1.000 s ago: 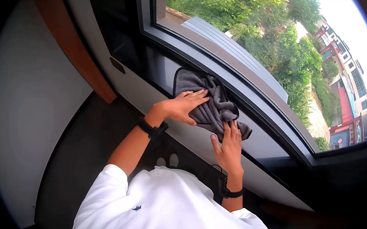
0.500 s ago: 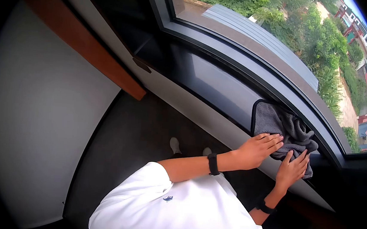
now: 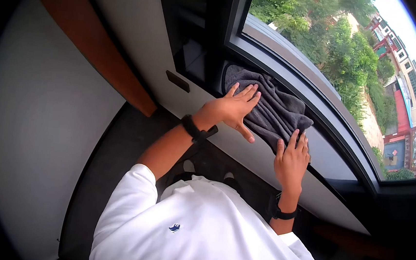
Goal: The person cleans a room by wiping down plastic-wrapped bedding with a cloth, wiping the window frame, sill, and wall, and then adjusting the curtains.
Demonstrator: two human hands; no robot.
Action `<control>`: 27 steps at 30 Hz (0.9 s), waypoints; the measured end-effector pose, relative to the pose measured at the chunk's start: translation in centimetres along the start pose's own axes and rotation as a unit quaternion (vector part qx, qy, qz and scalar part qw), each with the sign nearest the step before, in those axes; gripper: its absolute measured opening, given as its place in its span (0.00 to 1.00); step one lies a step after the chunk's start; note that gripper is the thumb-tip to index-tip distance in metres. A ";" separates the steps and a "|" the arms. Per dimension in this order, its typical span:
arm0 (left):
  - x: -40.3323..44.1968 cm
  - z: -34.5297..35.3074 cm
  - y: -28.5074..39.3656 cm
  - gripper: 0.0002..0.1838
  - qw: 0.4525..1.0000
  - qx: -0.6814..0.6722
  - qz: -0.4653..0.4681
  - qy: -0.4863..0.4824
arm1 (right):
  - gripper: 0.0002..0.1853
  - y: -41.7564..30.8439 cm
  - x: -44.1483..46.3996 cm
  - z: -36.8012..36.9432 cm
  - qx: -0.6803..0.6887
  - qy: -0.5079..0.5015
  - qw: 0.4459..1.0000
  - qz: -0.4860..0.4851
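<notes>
A dark grey towel (image 3: 277, 106) with a black edge lies rumpled on the glossy window sill (image 3: 334, 154). My left hand (image 3: 233, 108) rests flat on the towel's left part, fingers spread and thumb stretched out near the sill's front edge. At the towel's right end, my right hand (image 3: 291, 161) has its fingertips on the cloth, extended and slightly apart. Neither hand has its fingers wrapped round the fabric. The sill under the towel is hidden.
The window frame (image 3: 291, 63) curves along the back of the sill, with trees (image 3: 350, 58) and buildings outside. A small dark plate (image 3: 177, 81) is on the wall below the sill. An orange-brown panel (image 3: 92, 42) stands at the left, above dark flooring (image 3: 118, 147).
Both hands and the towel have moved left along the sill. The towel is more spread out, the hands are further apart, and my left fingers have fanned out. The camera view has shifted.
</notes>
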State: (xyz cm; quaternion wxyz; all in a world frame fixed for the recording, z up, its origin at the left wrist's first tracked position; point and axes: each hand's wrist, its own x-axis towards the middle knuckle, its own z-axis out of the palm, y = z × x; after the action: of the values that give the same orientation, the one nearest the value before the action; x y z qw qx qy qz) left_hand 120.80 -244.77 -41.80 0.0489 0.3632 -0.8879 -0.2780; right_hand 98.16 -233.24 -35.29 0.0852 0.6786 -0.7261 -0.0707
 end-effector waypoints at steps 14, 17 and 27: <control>-2.6 1.2 -10.5 0.51 0.951 0.008 -0.176 0.256 | 0.37 -16.0 2.3 1.0 0.166 0.012 0.973 -0.162; -3.7 1.3 -8.6 0.47 0.914 0.024 -0.181 0.361 | 0.41 -13.9 1.5 0.1 0.004 0.012 0.965 -0.262; -4.3 0.8 -0.9 0.26 0.941 0.045 -0.161 0.295 | 0.46 -6.4 4.7 -5.8 -0.144 -0.111 0.957 -0.227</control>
State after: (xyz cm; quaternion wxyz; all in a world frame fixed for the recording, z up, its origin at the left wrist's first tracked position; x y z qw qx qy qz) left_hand 124.25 -242.04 -42.42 0.2464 0.5684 -0.7754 -0.1225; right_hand 105.34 -238.26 -30.91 0.0828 0.7936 -0.5403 -0.2671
